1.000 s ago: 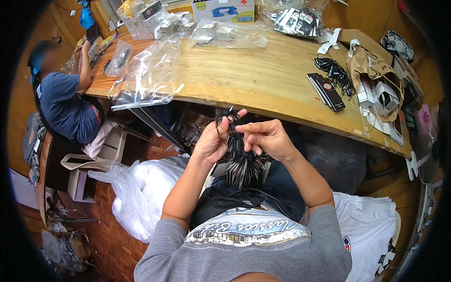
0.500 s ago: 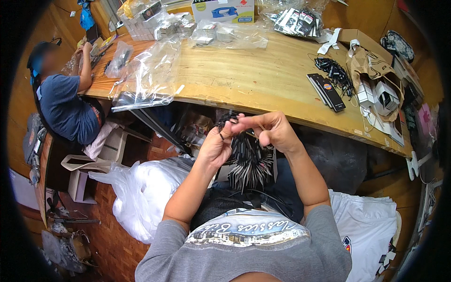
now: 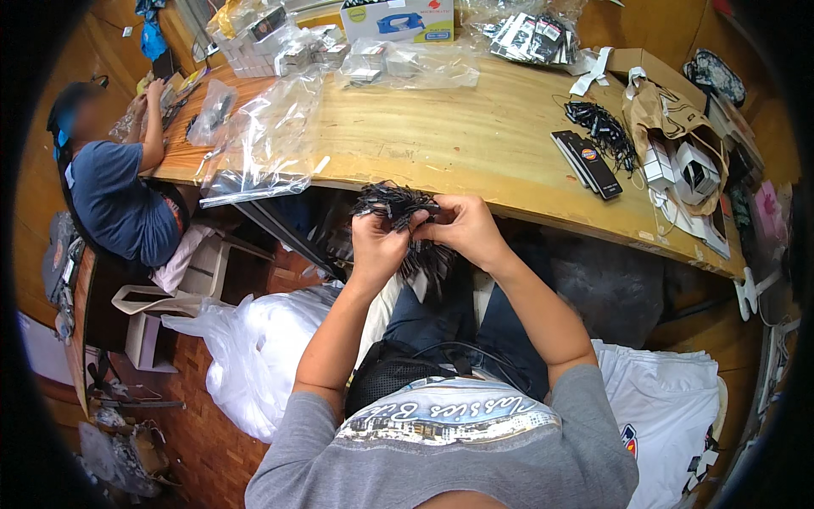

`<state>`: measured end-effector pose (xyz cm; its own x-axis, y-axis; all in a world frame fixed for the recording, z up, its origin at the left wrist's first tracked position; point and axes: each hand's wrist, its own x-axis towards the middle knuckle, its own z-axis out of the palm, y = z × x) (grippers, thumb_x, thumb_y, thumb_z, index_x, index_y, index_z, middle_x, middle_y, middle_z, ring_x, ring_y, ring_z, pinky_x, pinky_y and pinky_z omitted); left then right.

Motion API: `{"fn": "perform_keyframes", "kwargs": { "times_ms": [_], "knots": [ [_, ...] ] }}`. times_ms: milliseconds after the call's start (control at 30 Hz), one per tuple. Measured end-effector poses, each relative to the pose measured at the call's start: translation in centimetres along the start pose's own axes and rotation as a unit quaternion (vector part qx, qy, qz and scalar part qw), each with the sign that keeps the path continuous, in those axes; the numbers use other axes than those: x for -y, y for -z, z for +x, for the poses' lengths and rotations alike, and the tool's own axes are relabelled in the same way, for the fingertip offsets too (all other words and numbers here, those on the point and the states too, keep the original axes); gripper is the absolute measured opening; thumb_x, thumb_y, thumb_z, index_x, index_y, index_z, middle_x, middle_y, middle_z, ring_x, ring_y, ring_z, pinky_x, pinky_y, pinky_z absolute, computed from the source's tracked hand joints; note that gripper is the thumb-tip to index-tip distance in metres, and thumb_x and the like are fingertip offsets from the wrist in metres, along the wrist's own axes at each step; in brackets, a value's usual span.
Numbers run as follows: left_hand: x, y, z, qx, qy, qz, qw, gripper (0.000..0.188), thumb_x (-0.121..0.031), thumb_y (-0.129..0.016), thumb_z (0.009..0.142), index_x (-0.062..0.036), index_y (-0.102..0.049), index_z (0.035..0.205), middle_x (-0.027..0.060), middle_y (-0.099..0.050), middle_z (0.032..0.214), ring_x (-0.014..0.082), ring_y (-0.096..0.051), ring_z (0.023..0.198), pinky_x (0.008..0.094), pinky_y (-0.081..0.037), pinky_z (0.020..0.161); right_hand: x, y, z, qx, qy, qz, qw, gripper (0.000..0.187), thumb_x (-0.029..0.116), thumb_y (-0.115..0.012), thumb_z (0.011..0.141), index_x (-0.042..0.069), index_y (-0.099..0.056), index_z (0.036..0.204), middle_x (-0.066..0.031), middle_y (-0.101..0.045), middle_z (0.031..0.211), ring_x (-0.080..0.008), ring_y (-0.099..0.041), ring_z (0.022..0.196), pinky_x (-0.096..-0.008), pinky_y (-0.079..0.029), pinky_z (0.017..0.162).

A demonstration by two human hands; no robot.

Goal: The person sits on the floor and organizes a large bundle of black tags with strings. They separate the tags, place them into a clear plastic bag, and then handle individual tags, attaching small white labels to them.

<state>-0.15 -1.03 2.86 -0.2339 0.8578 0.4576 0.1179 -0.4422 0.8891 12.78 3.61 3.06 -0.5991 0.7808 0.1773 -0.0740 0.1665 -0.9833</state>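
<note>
Over my lap, just in front of the table's near edge, I hold a thick bunch of hang tags on black strings [image 3: 388, 202]. My left hand [image 3: 378, 248] is closed around the bunch. Its dark string ends bulge above that hand, while dark flat tags hang below in a cluster. My right hand [image 3: 466, 227] meets the left at the bunch, thumb and fingers pinched on it. The fingertips of both hands are partly hidden among the strings.
On the wooden table [image 3: 441, 127] lie black tag strings [image 3: 604, 134], a stack of black cards [image 3: 587, 165] and clear plastic bags [image 3: 275, 136]. A paper bag [image 3: 670, 119] stands at right. White bagged goods [image 3: 263, 356] sit left of my legs. Another person [image 3: 127, 187] works at far left.
The bunch has come up, its string ends now spilling above my left hand. My right hand's stretched fingers have closed onto it. The fanned tags over my lap have lifted toward the table.
</note>
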Motion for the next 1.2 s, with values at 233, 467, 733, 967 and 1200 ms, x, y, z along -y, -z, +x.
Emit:
{"fn": "perform_keyframes", "kwargs": {
  "times_ms": [233,467,733,967,1200],
  "knots": [
    [-0.8,0.9,0.2,-0.060,-0.121,0.099,0.986,0.009,0.002,-0.058,0.068,0.0027,-0.054,0.075,0.0040,-0.055,0.069,0.0097,-0.050,0.063,0.0231,-0.040,0.061,-0.2,-1.5,0.5,-0.011,0.028,0.041,0.999,0.019,0.004,-0.066,0.063,-0.005,-0.059,0.079,-0.0052,-0.059,0.070,-0.0064,-0.051,0.061,-0.0189,-0.042,0.056],
    [-1.5,6.9,1.9,-0.306,-0.077,0.029,0.948,0.018,-0.010,-0.052,0.080,-0.0012,-0.052,0.095,-0.0007,-0.047,0.071,0.0046,-0.041,0.060,0.0184,-0.035,0.051,2.6,-0.1,-1.2,0.004,-0.009,-0.041,0.999,0.023,0.009,-0.065,0.062,-0.005,-0.059,0.079,-0.0070,-0.059,0.066,-0.0069,-0.050,0.057,-0.0202,-0.041,0.054],
    [-5.7,2.1,0.6,0.183,-0.374,0.446,0.792,0.015,-0.014,-0.058,0.056,-0.0139,-0.060,0.070,-0.0006,-0.050,0.090,0.0199,-0.044,0.090,0.0325,-0.034,0.074,4.0,1.0,-1.5,0.070,0.053,-0.216,0.973,0.020,0.008,-0.060,0.060,-0.001,-0.060,0.078,-0.0128,-0.058,0.068,-0.0179,-0.055,0.060,-0.0262,-0.043,0.058],
    [-5.2,1.6,1.0,0.271,-0.423,0.443,0.742,0.011,-0.016,-0.054,0.058,-0.0102,-0.054,0.067,0.0002,-0.047,0.086,0.0180,-0.044,0.091,0.0312,-0.034,0.072,4.0,1.8,-1.8,0.115,0.073,-0.311,0.941,0.017,0.008,-0.060,0.059,0.001,-0.060,0.075,-0.0127,-0.058,0.070,-0.0234,-0.055,0.065,-0.0290,-0.043,0.061],
    [-4.2,3.3,1.0,0.300,-0.280,0.304,0.860,0.016,-0.004,-0.057,0.059,-0.0068,-0.051,0.073,0.0084,-0.040,0.079,0.0259,-0.041,0.080,0.0335,-0.033,0.070,5.3,3.2,-2.4,0.157,-0.001,-0.140,0.978,0.017,0.001,-0.059,0.066,-0.001,-0.059,0.082,-0.0034,-0.054,0.066,-0.0084,-0.050,0.059,-0.0208,-0.039,0.051]
  ]
}}
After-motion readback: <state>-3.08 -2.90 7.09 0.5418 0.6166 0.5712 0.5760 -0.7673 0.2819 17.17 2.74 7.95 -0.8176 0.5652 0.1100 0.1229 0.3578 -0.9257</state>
